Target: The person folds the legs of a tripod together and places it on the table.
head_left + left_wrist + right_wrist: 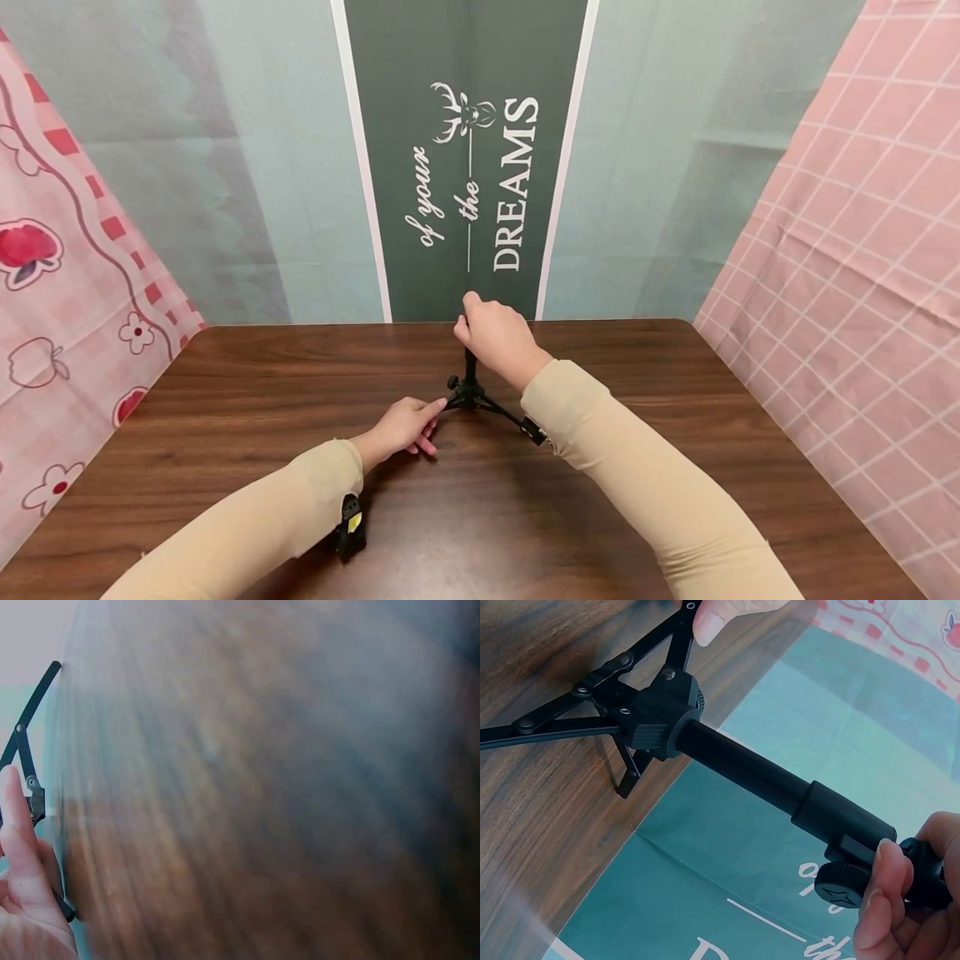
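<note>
Currently your right hand (497, 335) grips the upper end of the black tripod (470, 367) beside its round knob (841, 886), your left hand (405, 423) pinches one leg (681, 639), the tripod upright beneath your right hand, its hub (654, 718) just right of your left, wooden table (525, 517) under both

Bright, even light leaves soft glare on the near table (487, 508); left wrist view mostly blurred, hazy.
</note>
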`<state>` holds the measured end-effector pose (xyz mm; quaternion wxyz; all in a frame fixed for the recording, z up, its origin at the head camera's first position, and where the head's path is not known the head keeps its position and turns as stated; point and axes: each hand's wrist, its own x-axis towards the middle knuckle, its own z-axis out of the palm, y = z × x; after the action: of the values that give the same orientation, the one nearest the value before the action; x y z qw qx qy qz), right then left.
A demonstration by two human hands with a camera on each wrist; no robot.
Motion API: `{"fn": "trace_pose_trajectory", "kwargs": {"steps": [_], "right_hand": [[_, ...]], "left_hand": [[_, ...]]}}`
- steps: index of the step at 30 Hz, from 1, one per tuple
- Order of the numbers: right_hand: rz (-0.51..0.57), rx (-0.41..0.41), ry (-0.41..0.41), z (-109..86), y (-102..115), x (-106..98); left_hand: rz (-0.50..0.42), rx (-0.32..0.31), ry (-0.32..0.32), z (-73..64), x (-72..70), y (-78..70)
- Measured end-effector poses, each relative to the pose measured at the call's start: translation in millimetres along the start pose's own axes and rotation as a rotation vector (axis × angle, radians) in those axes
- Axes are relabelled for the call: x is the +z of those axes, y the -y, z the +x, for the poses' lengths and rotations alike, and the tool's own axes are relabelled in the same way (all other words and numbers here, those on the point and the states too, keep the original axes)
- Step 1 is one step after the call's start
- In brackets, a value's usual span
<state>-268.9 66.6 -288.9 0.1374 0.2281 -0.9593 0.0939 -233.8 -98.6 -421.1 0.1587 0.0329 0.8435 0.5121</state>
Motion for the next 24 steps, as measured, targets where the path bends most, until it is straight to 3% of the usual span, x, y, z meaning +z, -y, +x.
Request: {"fn": "trace_pose_trajectory", "kwargs": {"steps": [10,15,24], "right_hand": [[0.012,-0.008,-0.018,-0.1,-1,0],[0.020,-0.007,-0.022,0.8,-1,-1],[0.025,0.000,-0.007,0.4,0,-1]], "left_hand": [[-0.005,0.014,-0.014,1.1,-0.5,2.0],[-0.023,0.007,0.031,1.5,-2.7,-1.6],[-0.221,-0.146,0.181,0.5,-4.8,-8.0]]}}
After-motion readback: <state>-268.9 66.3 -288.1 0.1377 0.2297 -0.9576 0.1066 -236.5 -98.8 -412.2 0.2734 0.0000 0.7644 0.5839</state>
